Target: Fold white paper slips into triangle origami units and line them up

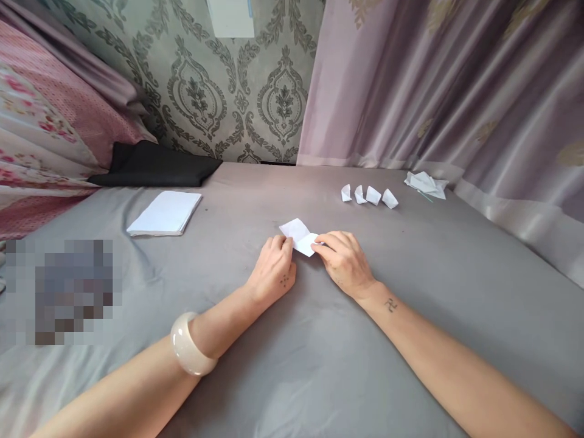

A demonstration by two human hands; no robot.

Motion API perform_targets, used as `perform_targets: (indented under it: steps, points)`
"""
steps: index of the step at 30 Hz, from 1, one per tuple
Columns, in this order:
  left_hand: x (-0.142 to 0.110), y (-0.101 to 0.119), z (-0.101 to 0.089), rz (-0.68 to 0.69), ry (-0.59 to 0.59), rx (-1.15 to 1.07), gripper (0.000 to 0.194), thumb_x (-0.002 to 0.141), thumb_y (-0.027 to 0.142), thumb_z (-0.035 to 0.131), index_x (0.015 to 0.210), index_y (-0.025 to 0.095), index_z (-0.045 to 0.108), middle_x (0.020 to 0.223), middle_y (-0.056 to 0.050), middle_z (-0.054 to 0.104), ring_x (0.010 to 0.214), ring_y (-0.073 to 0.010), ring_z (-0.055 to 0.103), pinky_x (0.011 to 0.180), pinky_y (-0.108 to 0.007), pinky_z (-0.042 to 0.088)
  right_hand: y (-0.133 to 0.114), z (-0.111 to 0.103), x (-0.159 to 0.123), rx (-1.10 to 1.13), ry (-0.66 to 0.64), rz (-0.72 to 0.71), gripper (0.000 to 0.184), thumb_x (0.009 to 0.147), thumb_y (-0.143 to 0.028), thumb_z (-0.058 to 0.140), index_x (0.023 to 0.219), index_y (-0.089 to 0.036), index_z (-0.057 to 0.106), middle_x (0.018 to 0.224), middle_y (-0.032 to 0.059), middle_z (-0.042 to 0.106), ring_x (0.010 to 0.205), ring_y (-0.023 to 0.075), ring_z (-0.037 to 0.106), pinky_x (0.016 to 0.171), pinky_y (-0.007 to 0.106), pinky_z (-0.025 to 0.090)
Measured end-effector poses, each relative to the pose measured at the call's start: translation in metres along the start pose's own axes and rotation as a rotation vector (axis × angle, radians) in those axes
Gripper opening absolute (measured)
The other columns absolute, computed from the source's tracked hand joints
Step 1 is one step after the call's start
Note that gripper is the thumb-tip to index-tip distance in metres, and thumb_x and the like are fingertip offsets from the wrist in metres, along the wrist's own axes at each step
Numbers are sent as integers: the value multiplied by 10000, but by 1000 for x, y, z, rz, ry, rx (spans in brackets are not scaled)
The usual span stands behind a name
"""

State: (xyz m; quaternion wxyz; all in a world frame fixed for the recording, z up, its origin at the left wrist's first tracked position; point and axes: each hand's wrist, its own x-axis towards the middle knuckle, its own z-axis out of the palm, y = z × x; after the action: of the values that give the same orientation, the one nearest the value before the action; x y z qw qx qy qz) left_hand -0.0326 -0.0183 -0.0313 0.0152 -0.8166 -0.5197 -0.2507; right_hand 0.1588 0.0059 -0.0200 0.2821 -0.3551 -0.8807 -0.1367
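A small sheet of white paper point(296, 229), creased into angled panels, lies between my two hands at the middle of the grey cloth. My left hand point(275, 267) pinches its left lower edge, the fingers curled in. On the other side, my right hand point(343, 260) has its thumb and fingertips closed on the right corner of the paper. Part of the sheet is hidden behind my fingers. A pale, glossy bangle point(189, 345) circles my left forearm.
Several small folded paper pieces point(373, 195) stand in a row at the back right. Beyond them are loose paper scraps point(425, 183). A stack of white paper point(165, 213) rests at the left, before a black cloth point(157, 164). Curtains point(387, 79) hang at the right. A pixelated patch covers something at left.
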Motion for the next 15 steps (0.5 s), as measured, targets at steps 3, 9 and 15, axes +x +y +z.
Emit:
perform_targets:
  steps: [3, 9, 15]
  points:
    - [0, 4, -8, -65, -101, 106, 220, 753, 80, 436, 899, 128, 593, 953, -147, 544, 856, -261, 528, 745, -422, 497, 0, 2, -2, 57, -80, -63, 248, 908, -65, 447, 908, -173, 670, 1043, 79, 690, 995, 208, 593, 845, 353, 453]
    - [5, -1, -12, 140, -81, 25, 294, 734, 56, 446, 967, 136, 606, 1217, -138, 546, 1153, -289, 478, 947, -430, 454, 2, 5, -5, 158, -147, -19, 270, 885, -13, 413, 930, -146, 643, 1118, 130, 665, 1031, 234, 622, 871, 381, 501]
    - [7, 1, -11, 70, -166, -62, 257, 787, 66, 432, 944, 160, 613, 1035, -95, 634, 1036, -235, 572, 894, -358, 498, 1, 0, -6, 250, -243, 49, 310, 847, 29, 388, 940, -170, 607, 1102, 121, 668, 1038, 236, 630, 883, 403, 510]
